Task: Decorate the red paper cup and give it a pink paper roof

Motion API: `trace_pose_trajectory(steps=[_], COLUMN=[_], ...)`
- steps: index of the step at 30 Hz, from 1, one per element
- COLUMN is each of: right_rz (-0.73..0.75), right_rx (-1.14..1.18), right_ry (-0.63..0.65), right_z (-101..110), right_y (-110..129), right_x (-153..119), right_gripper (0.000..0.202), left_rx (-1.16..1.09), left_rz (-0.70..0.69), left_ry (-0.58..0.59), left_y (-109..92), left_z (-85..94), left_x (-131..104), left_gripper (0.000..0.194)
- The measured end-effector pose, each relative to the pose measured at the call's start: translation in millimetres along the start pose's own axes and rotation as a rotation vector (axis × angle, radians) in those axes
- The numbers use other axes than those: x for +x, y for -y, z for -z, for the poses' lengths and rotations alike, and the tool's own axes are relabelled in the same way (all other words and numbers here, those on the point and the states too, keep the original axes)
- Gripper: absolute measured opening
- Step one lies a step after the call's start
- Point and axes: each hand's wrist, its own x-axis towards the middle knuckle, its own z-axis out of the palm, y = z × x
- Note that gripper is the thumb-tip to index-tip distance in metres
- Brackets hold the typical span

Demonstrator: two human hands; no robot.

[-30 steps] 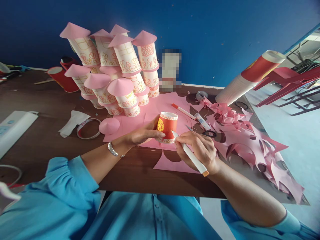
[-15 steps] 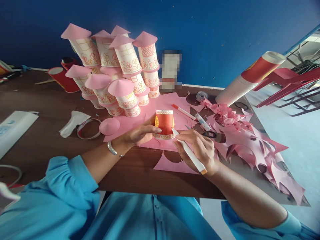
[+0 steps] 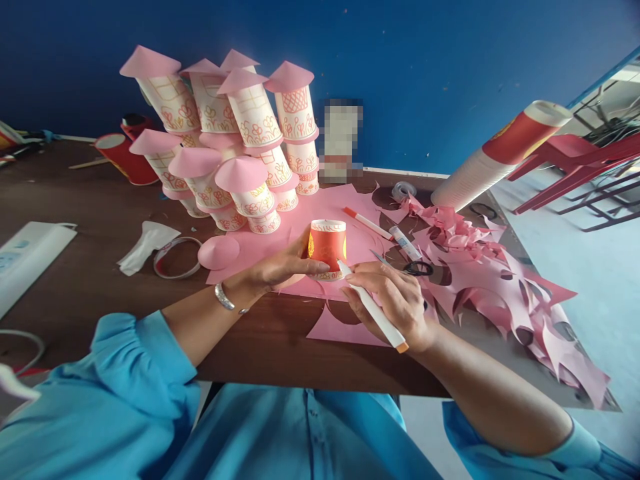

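Observation:
In my left hand (image 3: 287,265) is a red paper cup (image 3: 327,243) with yellow print and a white band at the top, its thumb pressed against the lower front. My right hand (image 3: 393,303) grips a white marker (image 3: 375,310) with an orange end. The marker's tip meets or nearly meets the lower right side of the cup. Pink paper (image 3: 325,207) lies beneath the cup. A pink paper cone (image 3: 219,253) rests left of my left hand. Right of the cup lie a red-and-white marker (image 3: 367,223), a glue stick (image 3: 405,243) and black-handled scissors (image 3: 419,268).
Several decorated cup towers (image 3: 255,120) with pink cone roofs stand at the back left. A tall stack of cups (image 3: 480,160) leans at the right, behind pink paper scraps (image 3: 500,287). A tape roll (image 3: 177,258) and a white power strip (image 3: 33,260) lie at left.
The cup has turned slightly and shifted a little left in my left hand. My right hand and the marker have moved slightly left with it.

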Motion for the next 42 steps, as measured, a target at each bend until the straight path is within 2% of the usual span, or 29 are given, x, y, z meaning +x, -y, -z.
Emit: trace_pose_trajectory(steps=[7,13,16,22,27,32,34,38,42], right_rz=[0.000,-0.001,0.006,0.012,0.011,0.021,0.013,0.008,0.010], right_rx=[0.001,-0.006,-0.009,-0.012,0.005,-0.031,-0.039,-0.046,-0.046], right_ry=[0.025,0.020,0.013,0.004,0.000,0.004,0.006,0.015,0.011], right_z=[-0.6,-1.4,-0.5,-0.2,-1.3,0.4,1.0,1.0,0.9], right_y=[0.6,0.6,0.3,-0.2,0.1,-0.6,-1.2,-1.8,-1.0], right_x=[-0.4,-0.9,0.5,1.0,-0.4,-0.4,-0.6,-1.4,0.0], right_gripper=[0.007,0.008,0.011,0.016,0.017,0.017,0.017,0.019,0.016], left_rx=[-0.008,0.059,0.109,0.036,0.017,0.024,0.011,-0.061,-0.108], left_rz=[0.022,0.005,-0.007,-0.072,-0.084,-0.012,-0.017,-0.091,-0.060], left_ry=[-0.016,-0.032,-0.055,-0.007,0.003,-0.039,-0.039,0.022,0.022], left_y=[3.0,4.1,5.0,8.9,6.6,3.7,6.9,18.8,24.5], left_z=[1.7,4.6,5.2,5.6,2.8,-0.5,1.7,9.3,10.7], left_x=[0.2,-0.4,-1.1,-0.3,0.8,2.7,3.4,3.7,3.3], left_gripper=[0.031,0.045,0.035,0.019,0.025,0.046,0.047,0.037,0.035])
